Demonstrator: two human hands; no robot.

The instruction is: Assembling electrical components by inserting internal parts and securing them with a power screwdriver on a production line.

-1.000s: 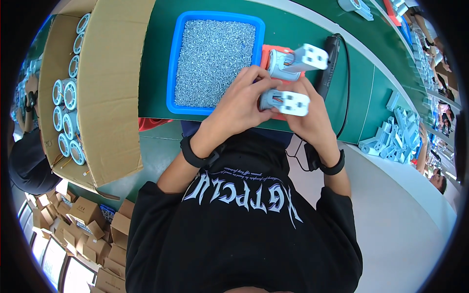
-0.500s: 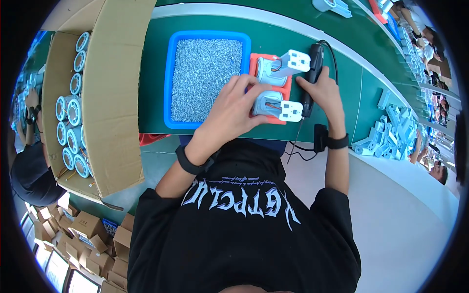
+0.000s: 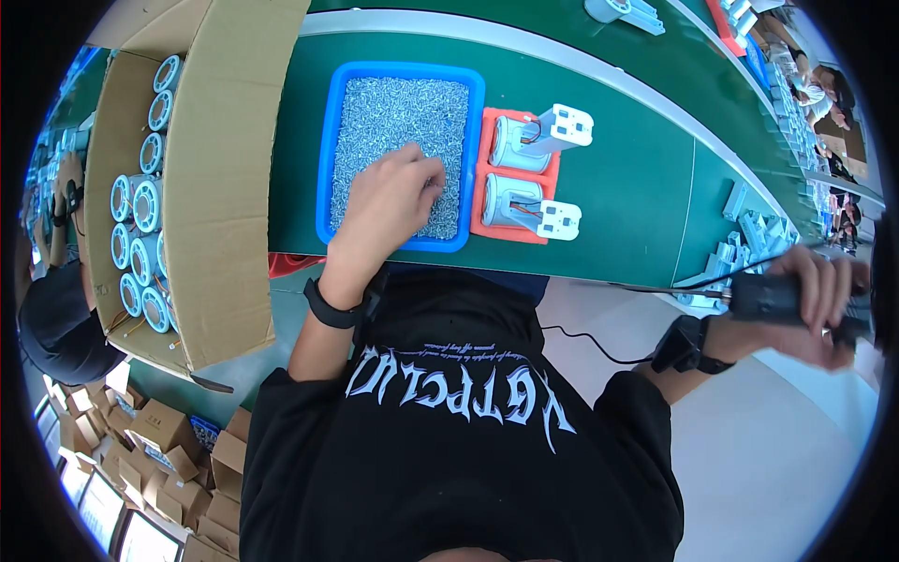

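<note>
A blue tray (image 3: 323, 187) holds a thick bed of small silvery screws (image 3: 403, 112). Over its near right part is my left hand (image 3: 391, 199), its fingers bent and drawn together against the screws; the fingertips are hidden. Far to the right, my right hand (image 3: 819, 304) is wrapped round a black electric screwdriver (image 3: 768, 300), whose thin bit points left. Beside the tray stands an orange-red holder (image 3: 476, 225). Two pale blue-white plastic housings sit in it, a far housing (image 3: 524, 145) and a near housing (image 3: 515, 199), each with a white end plate and wires showing.
A tall cardboard box (image 3: 220, 187) with several round white-blue parts (image 3: 145, 206) stands at the left. More pale plastic pieces (image 3: 735, 248) are heaped at the right, beneath the screwdriver's cable. Open cartons (image 3: 169, 426) lie at the lower left. Other people sit further along.
My left hand has left the near housing and moved left into the screw tray. My right hand has lifted the screwdriver off the table and carried it far right.
</note>
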